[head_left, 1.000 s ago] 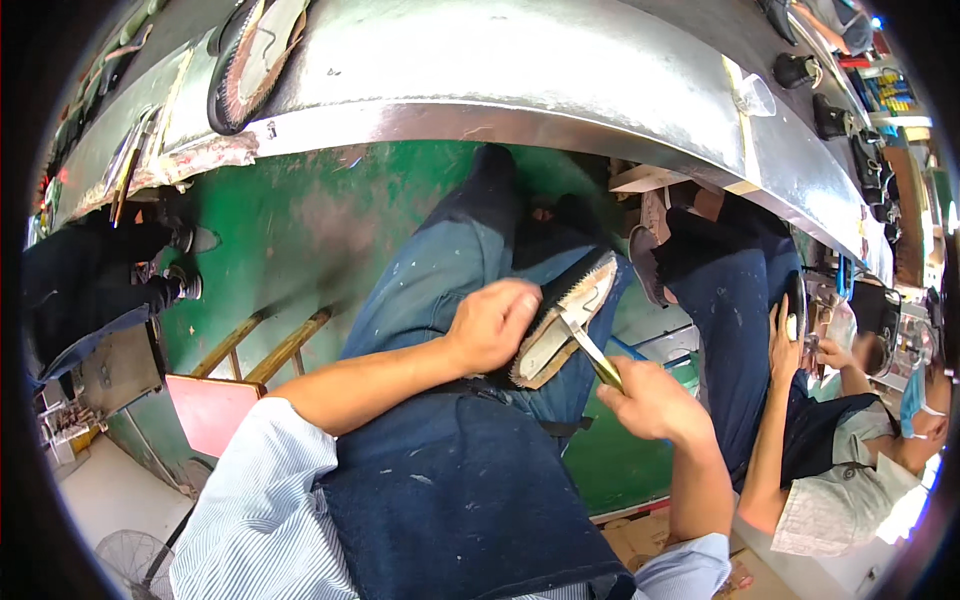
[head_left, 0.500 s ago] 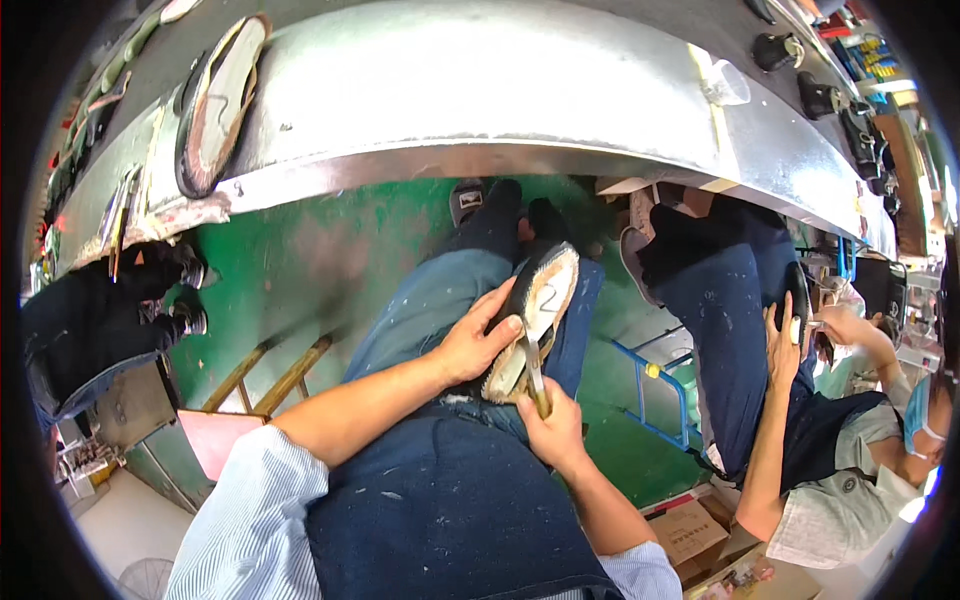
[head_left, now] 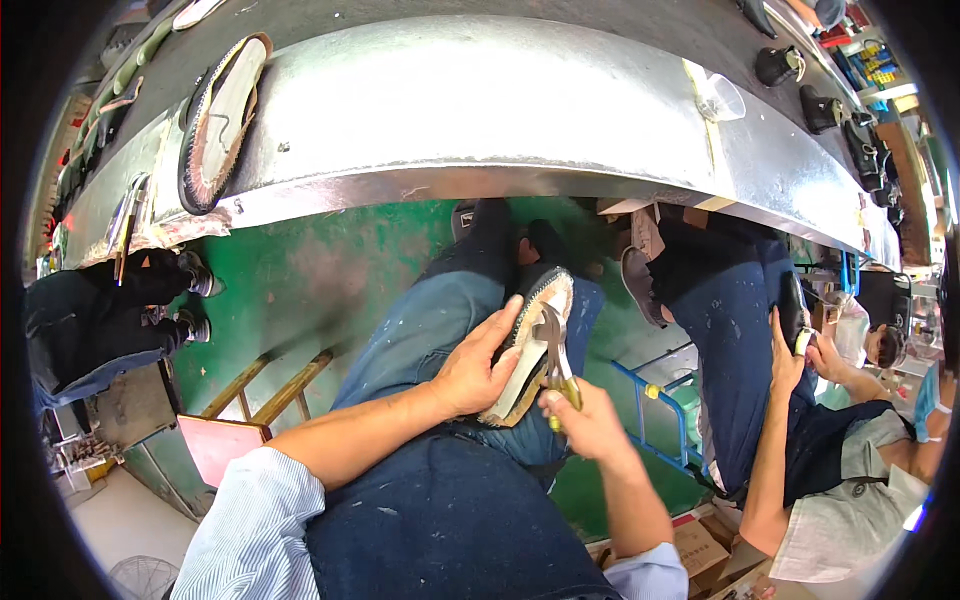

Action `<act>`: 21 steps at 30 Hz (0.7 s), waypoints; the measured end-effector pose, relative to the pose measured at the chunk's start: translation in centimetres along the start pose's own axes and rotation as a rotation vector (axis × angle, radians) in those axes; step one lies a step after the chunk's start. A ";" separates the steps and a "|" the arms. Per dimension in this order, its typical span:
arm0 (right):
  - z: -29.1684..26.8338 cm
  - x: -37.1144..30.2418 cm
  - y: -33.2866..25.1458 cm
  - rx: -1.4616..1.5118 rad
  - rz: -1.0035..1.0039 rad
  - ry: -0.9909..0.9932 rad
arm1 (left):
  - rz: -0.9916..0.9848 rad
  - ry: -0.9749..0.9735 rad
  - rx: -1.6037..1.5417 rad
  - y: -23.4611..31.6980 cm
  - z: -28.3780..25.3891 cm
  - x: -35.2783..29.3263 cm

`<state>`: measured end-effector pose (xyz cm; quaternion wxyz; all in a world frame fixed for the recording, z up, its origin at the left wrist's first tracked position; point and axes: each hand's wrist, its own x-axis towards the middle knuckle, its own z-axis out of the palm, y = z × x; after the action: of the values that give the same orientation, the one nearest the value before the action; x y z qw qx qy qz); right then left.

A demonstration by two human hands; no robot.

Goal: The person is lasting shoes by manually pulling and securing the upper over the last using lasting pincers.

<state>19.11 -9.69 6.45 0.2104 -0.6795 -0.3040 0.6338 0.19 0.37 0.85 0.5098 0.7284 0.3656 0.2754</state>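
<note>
Across my lap lies an unfinished shoe (head_left: 522, 385), sole side up, with a pale insole bottom and a dark upper stitched or folded round its rim. My left hand (head_left: 472, 362) grips its left side, thumb over the edge. In my right hand (head_left: 592, 412) is a pair of lasting pincers (head_left: 558, 362) with yellow-green handles. Their metal head lies over the sole's upper half, near its right edge; whether the jaws hold any material I cannot tell.
A metal-topped workbench (head_left: 460, 110) runs ahead, with another upturned shoe (head_left: 225, 125) and a clear plastic cup (head_left: 720, 98) on it. A pink-seated stool (head_left: 222, 445) stands left, a blue metal frame (head_left: 655, 410) right. Beside it a co-worker (head_left: 840, 450) handles a dark shoe (head_left: 793, 308).
The pincers have moved up and turned, from lying along the lower sole to lying across its upper half. My right hand has shifted right and down. My left hand keeps its grip.
</note>
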 end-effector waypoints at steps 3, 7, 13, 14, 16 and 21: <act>3.2 0.5 2.8 0.514 -0.131 0.010 | -0.047 -0.135 0.138 0.9 -0.7 0.6; -0.4 1.5 5.5 1.127 0.013 -0.482 | -0.198 -0.334 0.238 2.4 -1.7 1.9; -4.3 -1.2 -1.6 0.176 -0.113 0.003 | -0.131 -0.248 0.273 1.5 -1.1 1.5; -3.5 -1.2 -2.6 0.006 -0.278 0.173 | -0.108 -0.250 0.261 1.9 -1.1 1.5; -3.5 0.6 -3.3 -0.270 -0.269 0.149 | -0.104 -0.262 0.279 1.9 -0.9 1.4; -3.2 1.3 -3.8 -0.312 -0.439 0.183 | -0.061 -0.323 0.262 0.5 -1.1 1.1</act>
<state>21.78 -5.73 8.36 0.2620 -0.6758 -0.5177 0.4546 0.11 1.78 1.70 0.4709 0.8116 0.3339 0.0897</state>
